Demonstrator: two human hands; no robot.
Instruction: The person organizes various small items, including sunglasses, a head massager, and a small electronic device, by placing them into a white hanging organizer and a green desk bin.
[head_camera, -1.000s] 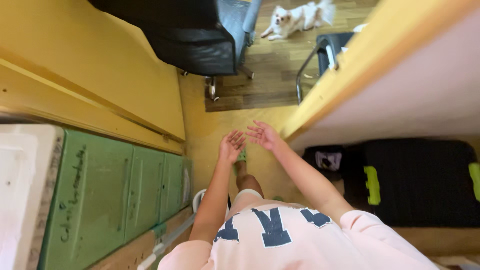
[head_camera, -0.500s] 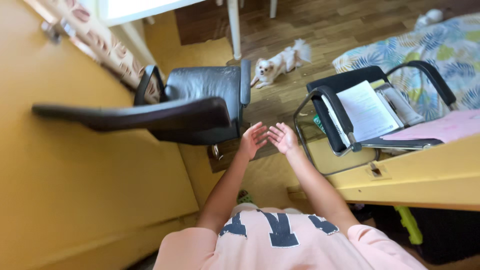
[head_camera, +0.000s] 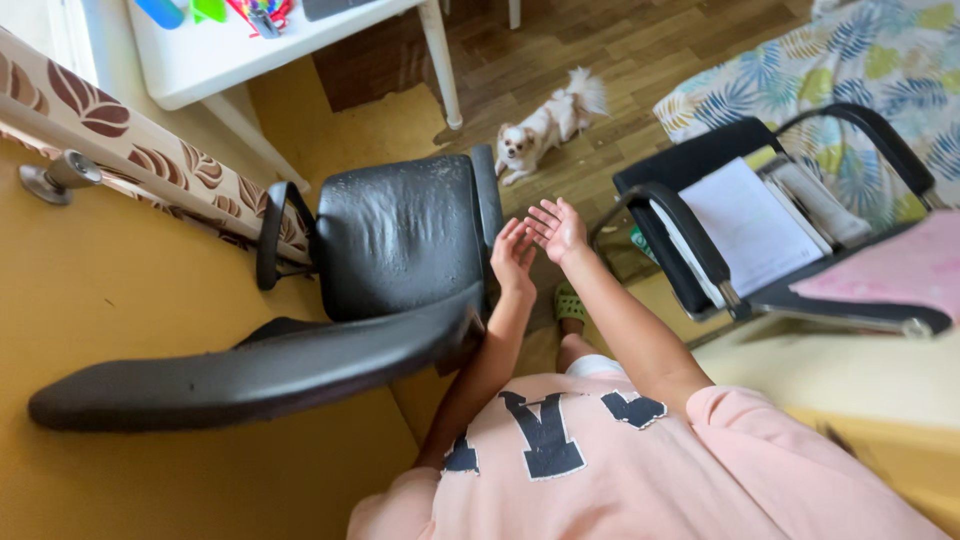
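Both hands are raised in front of the body, fingers spread and empty: the left hand (head_camera: 513, 252) just beside the right hand (head_camera: 558, 228), palms nearly facing, holding nothing. Nearest them is the black office chair (head_camera: 400, 240), untouched, its worn leather seat just left of the left hand. Beyond lies a small white dog (head_camera: 545, 125) on the wooden floor (head_camera: 640, 50).

Soft, even daylight fills the frame, brightest at the upper left, where the white table (head_camera: 250, 55) is close to washed out. Pale sheen lies on the worn seat of the black chair (head_camera: 400, 235), shadows beneath it are faint, and there is no hard glare. Straight edges bow toward the frame borders from the wide lens, and the pink shirt (head_camera: 640, 470) at the bottom is slightly soft.
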